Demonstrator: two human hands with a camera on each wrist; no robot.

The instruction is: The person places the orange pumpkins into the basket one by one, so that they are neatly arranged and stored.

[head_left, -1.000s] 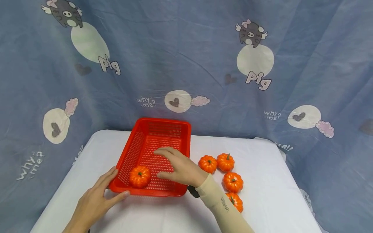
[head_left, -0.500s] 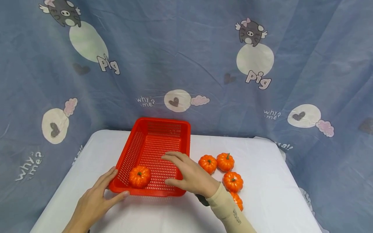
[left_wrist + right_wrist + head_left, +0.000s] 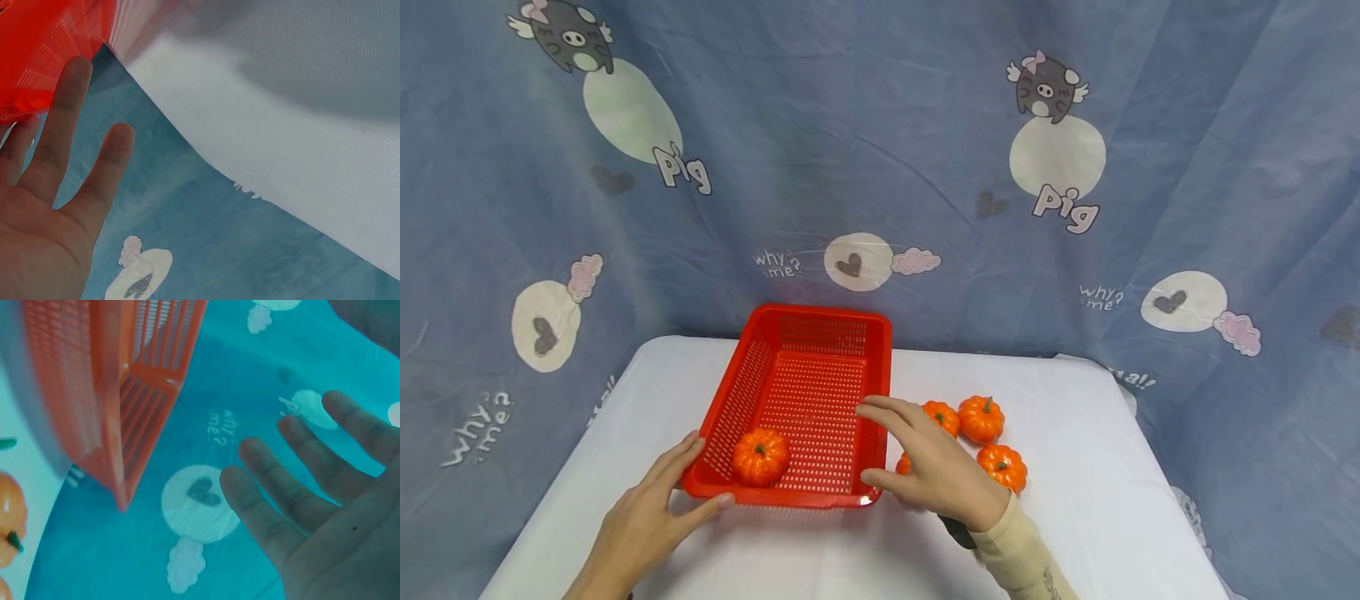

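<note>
My left hand (image 3: 643, 521) lies at the near left corner of a red plastic basket (image 3: 786, 497), fingers extended along its side and thumb by the front rim. In the left wrist view, the fingertips are right at the basket wall (image 3: 47, 75). One small orange pumpkin (image 3: 761, 457) sits inside, in the near left corner. My right hand (image 3: 943, 471) hovers by the basket's right rim with fingers apart and holding nothing; its bare palm (image 3: 356, 550) shows in the right wrist view. Beneath it, a pumpkin (image 3: 904, 463) is partly hidden by the hand.
More pumpkins lie on the white tabletop right of the basket: one (image 3: 942, 417) partly behind the right hand, one (image 3: 981, 418) beside it and another (image 3: 1002, 468) nearer. A blue patterned curtain (image 3: 865, 150) hangs behind and around the table.
My right hand has moved right, from over the basket to its right rim. A pumpkin at the near right is now hidden behind that arm. The left hand has stayed put.
</note>
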